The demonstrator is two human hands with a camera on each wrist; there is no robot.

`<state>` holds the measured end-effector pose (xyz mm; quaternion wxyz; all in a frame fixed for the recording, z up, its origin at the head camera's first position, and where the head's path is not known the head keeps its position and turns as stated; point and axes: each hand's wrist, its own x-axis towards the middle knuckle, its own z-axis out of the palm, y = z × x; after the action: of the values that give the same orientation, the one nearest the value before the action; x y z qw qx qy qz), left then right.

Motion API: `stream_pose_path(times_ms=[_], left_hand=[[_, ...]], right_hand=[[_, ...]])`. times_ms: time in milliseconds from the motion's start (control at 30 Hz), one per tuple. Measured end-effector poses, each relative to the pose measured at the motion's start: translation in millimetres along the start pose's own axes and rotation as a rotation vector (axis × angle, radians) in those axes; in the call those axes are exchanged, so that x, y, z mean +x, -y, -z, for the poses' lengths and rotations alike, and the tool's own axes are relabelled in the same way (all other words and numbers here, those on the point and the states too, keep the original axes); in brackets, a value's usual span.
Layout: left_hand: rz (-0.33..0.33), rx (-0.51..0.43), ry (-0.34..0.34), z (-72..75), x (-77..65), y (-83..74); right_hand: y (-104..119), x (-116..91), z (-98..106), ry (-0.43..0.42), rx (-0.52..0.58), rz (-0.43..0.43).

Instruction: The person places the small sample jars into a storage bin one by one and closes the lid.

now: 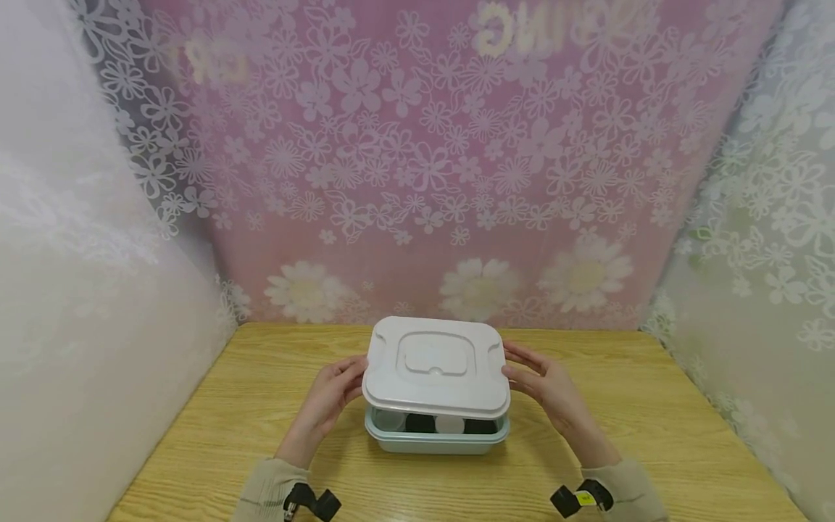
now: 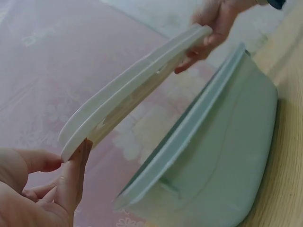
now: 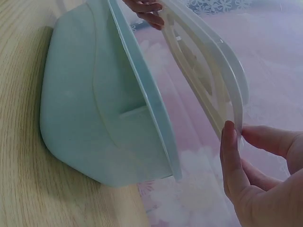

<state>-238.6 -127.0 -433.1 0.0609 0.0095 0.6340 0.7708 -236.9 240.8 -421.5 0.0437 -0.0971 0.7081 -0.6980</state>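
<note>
A white rectangular lid [image 1: 435,362] is held level above a light green plastic box [image 1: 435,444]. Both wrist views show a gap between the lid and the box rim [image 3: 150,101]. My left hand [image 1: 334,391] pinches the lid's left edge, thumb on top and fingers [image 2: 78,175] beneath. At the opposite edge my right hand [image 1: 544,384] pinches the lid the same way, its fingers [image 3: 232,163] under the rim. Through the front gap, dark and whitish round-topped things [image 1: 450,424] show inside the box; the lid hides the rest.
The box stands on a wood-grain table [image 1: 274,377]. Behind it hangs a pink curtain [image 1: 417,181] with white flowers, and pale sheets [image 1: 757,290] close off the sides. Each wrist wears a black strap with a small camera [image 1: 313,502].
</note>
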Motion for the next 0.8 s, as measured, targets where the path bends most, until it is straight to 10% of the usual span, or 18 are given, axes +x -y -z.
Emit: stream_pose_path(times_ms=[800], left_hand=[[-0.053,0.344,0.044,9.7,-6.9,1.4]], right_hand=[[-3.8,-3.7,-1.0,0.024,-0.207,-0.015]])
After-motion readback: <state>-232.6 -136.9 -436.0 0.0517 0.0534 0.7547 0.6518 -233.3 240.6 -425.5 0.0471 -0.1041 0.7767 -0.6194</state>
